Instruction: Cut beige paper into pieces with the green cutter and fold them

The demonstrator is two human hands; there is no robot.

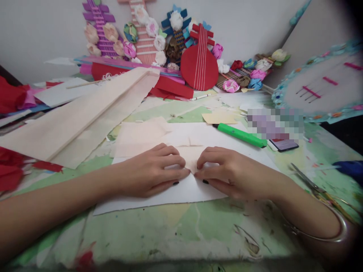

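A small piece of cream paper [190, 154] lies on a white sheet [170, 197] in front of me. My left hand [153, 170] has its thumb and fingers closed on the piece's left edge. From the other side, my right hand [234, 172] pinches its right edge, the fingertips of both hands almost meeting. A short dark line crosses the pale surface just beyond the piece. To the left of it, a larger pale cream paper [141, 136] rests partly on the white sheet.
Right of the sheet are a green cutter [241, 135], a phone [286, 145] and scissors [314, 187]. A long folded cream paper [82, 121] spans the left. Decorated paper lutes, including a red one [199, 68], and paper flowers line the wall.
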